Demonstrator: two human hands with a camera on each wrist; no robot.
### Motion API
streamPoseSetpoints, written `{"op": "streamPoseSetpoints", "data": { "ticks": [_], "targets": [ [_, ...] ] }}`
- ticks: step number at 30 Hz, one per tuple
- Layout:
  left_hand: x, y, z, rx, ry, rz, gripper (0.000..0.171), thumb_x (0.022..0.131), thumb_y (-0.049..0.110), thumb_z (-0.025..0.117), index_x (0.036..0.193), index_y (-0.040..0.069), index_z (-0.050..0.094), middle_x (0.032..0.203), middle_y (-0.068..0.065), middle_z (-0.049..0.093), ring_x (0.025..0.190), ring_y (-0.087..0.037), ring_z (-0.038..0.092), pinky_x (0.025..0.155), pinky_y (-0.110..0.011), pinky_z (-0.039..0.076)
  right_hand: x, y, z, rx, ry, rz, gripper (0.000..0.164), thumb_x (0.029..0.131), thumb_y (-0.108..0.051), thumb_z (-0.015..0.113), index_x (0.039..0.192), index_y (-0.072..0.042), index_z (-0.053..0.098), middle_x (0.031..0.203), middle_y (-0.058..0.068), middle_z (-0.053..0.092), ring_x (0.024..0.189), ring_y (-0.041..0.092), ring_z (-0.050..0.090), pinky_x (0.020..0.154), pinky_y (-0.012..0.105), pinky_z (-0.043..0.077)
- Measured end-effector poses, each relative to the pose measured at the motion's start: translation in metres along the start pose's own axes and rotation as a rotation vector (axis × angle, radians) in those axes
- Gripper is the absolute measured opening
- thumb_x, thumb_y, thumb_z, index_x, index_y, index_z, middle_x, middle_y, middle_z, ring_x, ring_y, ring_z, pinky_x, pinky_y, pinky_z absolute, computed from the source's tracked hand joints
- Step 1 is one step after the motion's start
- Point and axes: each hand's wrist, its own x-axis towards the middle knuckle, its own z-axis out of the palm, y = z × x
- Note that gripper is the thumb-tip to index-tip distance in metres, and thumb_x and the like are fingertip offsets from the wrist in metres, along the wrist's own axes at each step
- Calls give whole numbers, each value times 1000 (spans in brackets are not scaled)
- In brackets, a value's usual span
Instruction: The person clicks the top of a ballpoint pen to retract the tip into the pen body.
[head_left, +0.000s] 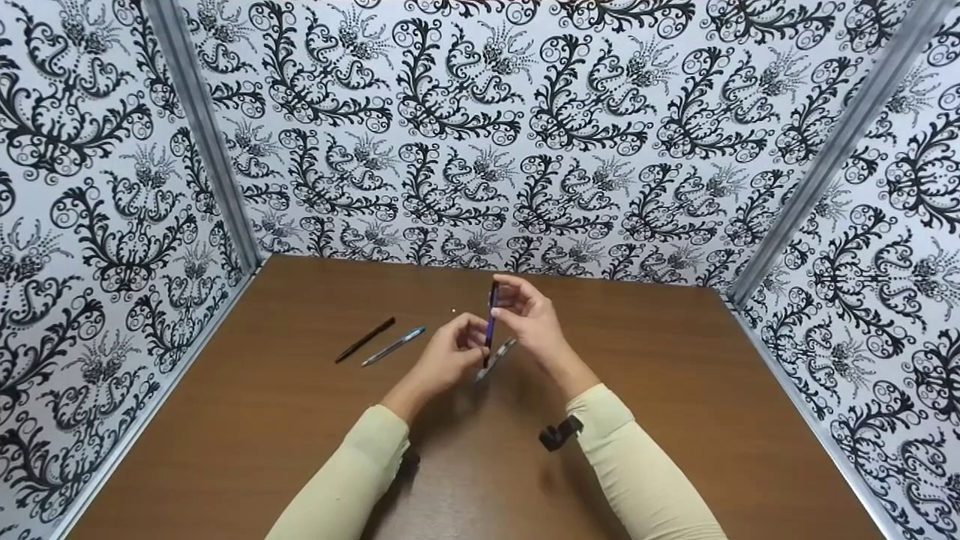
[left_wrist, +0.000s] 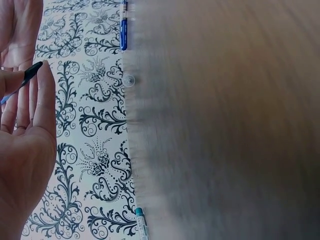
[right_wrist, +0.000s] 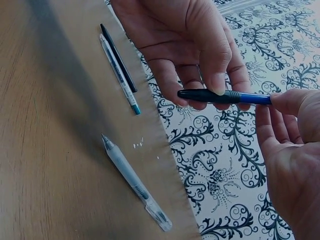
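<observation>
A blue-and-black pen [head_left: 491,322] is held nearly upright between both hands over the table. My right hand [head_left: 529,315] pinches its upper, blue end between thumb and fingers. Lower down, the left hand [head_left: 452,349] pinches the black grip, its thumb lying across it in the right wrist view. The black tapered tip [left_wrist: 34,71] pokes out past the left thumb. Below the hands a clear pen with a grey point [right_wrist: 130,172] lies on the table, partly covered by the hands in the head view.
Left of the hands, a black pen [head_left: 365,340] and a clear pen with a teal end [head_left: 394,346] lie side by side on the brown table [head_left: 300,450]. A blue-ended pen [left_wrist: 124,35] and a small clear disc [left_wrist: 129,80] show in the left wrist view. Patterned walls [head_left: 480,135] enclose the table.
</observation>
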Motion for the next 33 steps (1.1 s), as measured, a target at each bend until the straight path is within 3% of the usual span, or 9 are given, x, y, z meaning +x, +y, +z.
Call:
{"op": "streamPoseSetpoints", "data": {
  "ticks": [5,13,18,23,33],
  "targets": [
    [0,2,0,2,-4,-3,32,94,-8,68,125,0,68,108,-16,72,94,-22,67,83,-31,58,0,0,0,-3,6,14,57,92,21,71,147,13,57,117,19,73,109,25,69,100,32,60],
    [-1,1,0,7,-10,0,33,93,-9,67,126,-3,68,109,-20,72,95,-21,66,84,-32,57,-1,2,-2,-13,8,-4,56,92,20,72,146,9,61,119,28,71,108,24,70,102,35,59],
    [1,1,-2,13,-33,-7,35,91,-9,66,126,-4,67,107,-14,71,92,-18,66,81,-29,57,-1,3,-4,-58,-7,-29,56,93,18,75,146,10,61,119,26,72,106,24,70,100,33,58],
    [0,1,-4,23,-47,-20,35,91,-11,65,125,-3,67,105,-12,70,91,-18,66,78,-28,57,-2,3,-4,-95,-17,-33,60,92,16,77,148,8,59,121,32,69,104,24,71,98,32,59],
    [-2,1,-10,68,-68,-25,34,93,-12,64,125,-2,67,106,-13,71,92,-19,67,78,-29,58,-4,2,-7,-180,-4,6,66,92,10,82,153,2,56,125,20,69,110,32,72,98,36,62]
  ]
}}
